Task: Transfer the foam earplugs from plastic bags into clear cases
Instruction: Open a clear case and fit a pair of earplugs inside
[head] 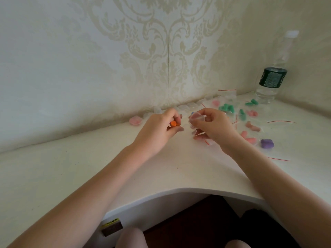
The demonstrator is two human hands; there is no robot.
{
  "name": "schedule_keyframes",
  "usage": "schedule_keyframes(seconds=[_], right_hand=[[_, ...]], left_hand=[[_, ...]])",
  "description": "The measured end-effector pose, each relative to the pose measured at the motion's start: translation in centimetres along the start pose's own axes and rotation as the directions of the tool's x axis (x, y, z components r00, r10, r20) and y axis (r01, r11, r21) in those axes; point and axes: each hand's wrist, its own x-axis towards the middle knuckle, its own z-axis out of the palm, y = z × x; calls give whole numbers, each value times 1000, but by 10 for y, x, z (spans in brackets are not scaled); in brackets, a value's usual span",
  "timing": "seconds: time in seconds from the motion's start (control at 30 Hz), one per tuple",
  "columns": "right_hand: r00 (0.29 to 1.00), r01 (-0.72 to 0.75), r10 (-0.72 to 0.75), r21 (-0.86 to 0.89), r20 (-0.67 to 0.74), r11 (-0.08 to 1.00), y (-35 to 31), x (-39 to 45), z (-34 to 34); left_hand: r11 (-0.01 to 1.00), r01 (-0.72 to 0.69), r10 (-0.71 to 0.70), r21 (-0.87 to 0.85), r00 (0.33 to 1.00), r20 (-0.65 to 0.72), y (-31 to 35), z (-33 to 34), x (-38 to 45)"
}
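Note:
My left hand (161, 126) pinches orange foam earplugs (174, 123) between thumb and fingers above the white desk. Just to its right, my right hand (213, 126) holds an open clear case (198, 120), with an empty plastic bag with a red strip (207, 141) tucked under its lower fingers. A row of clear cases (186, 106) lines the wall behind my hands. A closed case with pink earplugs (135, 120) lies at the left of that row.
Bags of green (227, 108), pink (252, 126) and purple earplugs (267, 143) lie scattered at the right, among empty bags with red strips (281, 122). A water bottle (272, 81) stands in the far right corner. The desk's curved front edge (179, 190) is near me.

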Motion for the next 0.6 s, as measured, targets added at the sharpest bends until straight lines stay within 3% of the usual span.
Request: schedule_keyframes(seconds=[0.4, 0.6], right_hand=[[1000, 2, -1, 79, -16, 997, 0, -1, 2], [999, -12, 14, 64, -37, 998, 0, -2, 5]], left_hand=[[990, -135, 138, 36, 981, -137, 5, 13, 0], [998, -55, 55, 3, 980, -193, 5, 16, -2]])
